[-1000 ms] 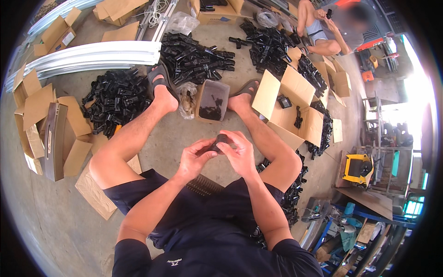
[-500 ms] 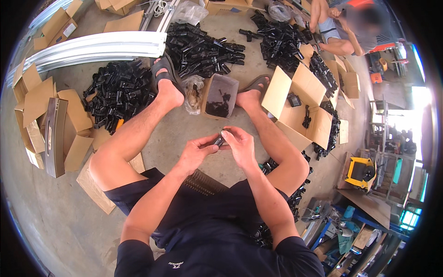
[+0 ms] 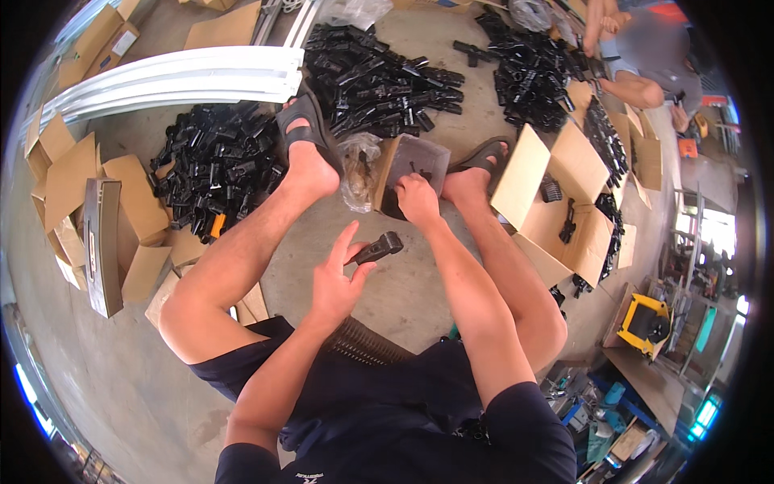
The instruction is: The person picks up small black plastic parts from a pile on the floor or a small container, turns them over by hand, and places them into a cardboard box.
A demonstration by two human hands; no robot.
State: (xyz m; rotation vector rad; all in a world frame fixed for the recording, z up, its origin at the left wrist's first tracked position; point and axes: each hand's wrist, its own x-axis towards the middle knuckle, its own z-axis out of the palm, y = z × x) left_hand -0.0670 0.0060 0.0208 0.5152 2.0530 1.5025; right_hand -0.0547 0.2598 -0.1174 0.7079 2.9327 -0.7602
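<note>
My left hand [image 3: 336, 284] is closed on a black plastic fitting [image 3: 380, 246], a short tube-like piece with a rounded end, pinched between thumb and fingers above the floor. My right hand [image 3: 418, 200] reaches into a grey open bin [image 3: 436, 153] between my feet. Its fingers are bent downward and drawn together, and the fingertips are hidden among small dark pieces in the bin. Whatever they grip cannot be made out. A clear plastic bag [image 3: 359, 173] with brownish contents lies against the bin's left side.
Heaps of black fittings [image 3: 218, 165] lie left, ahead [image 3: 371, 81] and far right [image 3: 528, 81]. Open cardboard boxes stand left [image 3: 129, 189] and right [image 3: 520, 173]. Long white metal profiles [image 3: 185, 81] stretch across the upper left. Another person [image 3: 637, 85] sits at the far right.
My right hand has left the fitting and moved forward into the grey bin. The left hand keeps the fitting, now tilted toward the right. The view has shifted slightly.
</note>
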